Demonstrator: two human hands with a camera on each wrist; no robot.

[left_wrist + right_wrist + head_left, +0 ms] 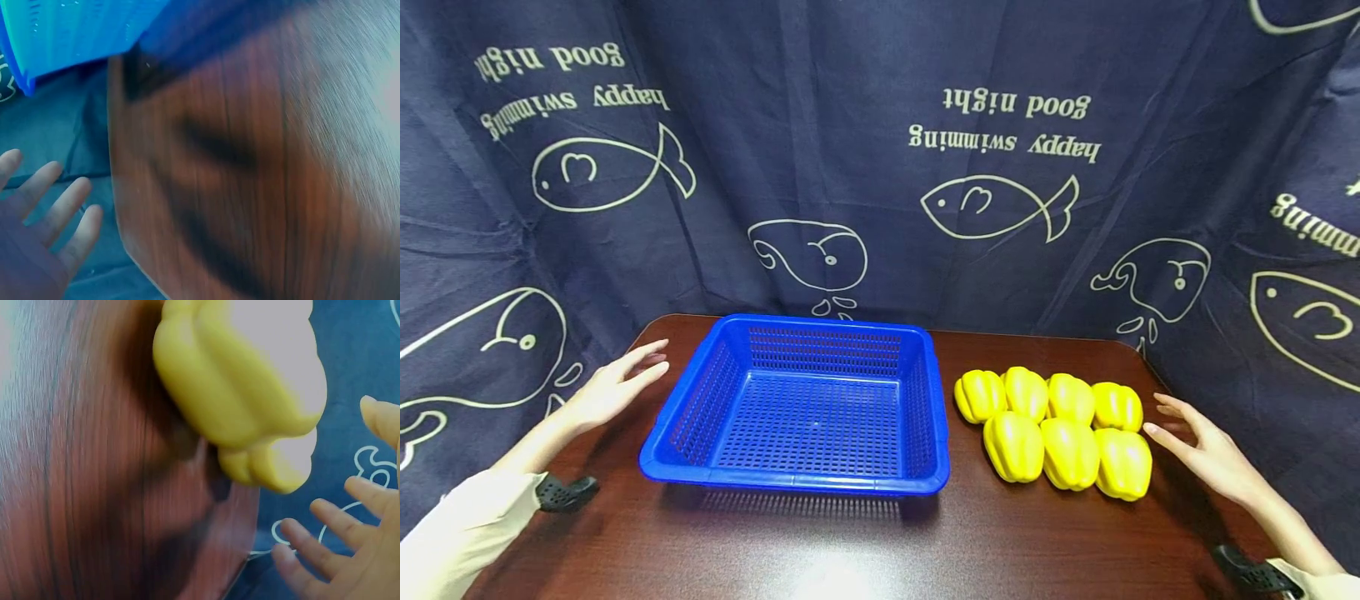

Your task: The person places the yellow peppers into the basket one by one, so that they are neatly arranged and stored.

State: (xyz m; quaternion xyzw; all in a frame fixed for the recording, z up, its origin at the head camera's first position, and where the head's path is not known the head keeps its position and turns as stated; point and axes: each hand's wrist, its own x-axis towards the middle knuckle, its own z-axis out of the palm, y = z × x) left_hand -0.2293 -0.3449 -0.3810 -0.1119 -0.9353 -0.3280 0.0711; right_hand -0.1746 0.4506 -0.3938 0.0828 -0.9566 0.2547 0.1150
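My left hand (617, 390) hovers with loosely extended fingers beside the left wall of a blue plastic basket (793, 481); in the left wrist view its spread fingers (67, 206) hold nothing. The basket has slotted walls and nothing lies in it. Several yellow bell peppers (1070, 454) sit in two rows to the basket's right. My right hand (1206, 454) is just right of the peppers, thumb and fingers apart. In the right wrist view, the nearest bell pepper (244, 369) stands apart from that hand (356, 550), whose fingers are relaxed.
A brown wooden table (760, 554) bears the basket and the peppers. Behind and at both sides hangs a dark blue curtain (880, 150) with white fish and lettering. Each wrist wears a black strap (565, 493).
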